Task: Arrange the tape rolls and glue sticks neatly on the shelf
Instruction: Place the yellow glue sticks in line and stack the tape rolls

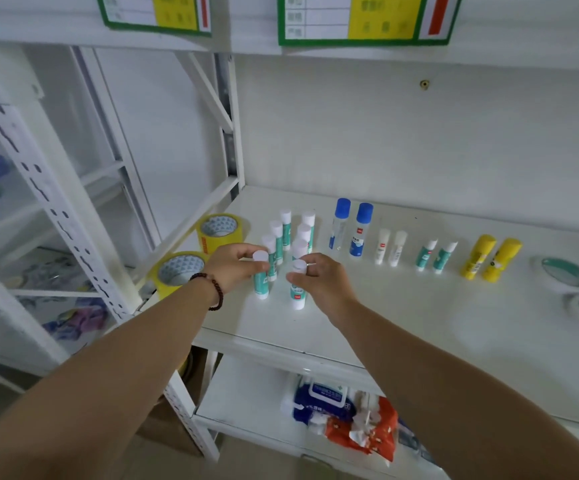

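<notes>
Left hand partly hides its glue stick.

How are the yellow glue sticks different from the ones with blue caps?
The yellow glue sticks are yellow all over, cap too; the blue-capped glues have pale bodies under blue caps. The blue-capped pair looks taller and stands farther back and nearer the hands; the yellow pair is off to the right. Both are pairs standing side by side on the shelf.

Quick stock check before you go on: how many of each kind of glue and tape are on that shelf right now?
Yellow tape rolls: 2
Teal glue sticks with white caps, left cluster: 8, two of them held, one in the left hand and one in the right hand
Blue-capped glue bottles: 2
White sticks: 2
Small teal sticks: 2
Yellow sticks: 2
Total: 18
</notes>
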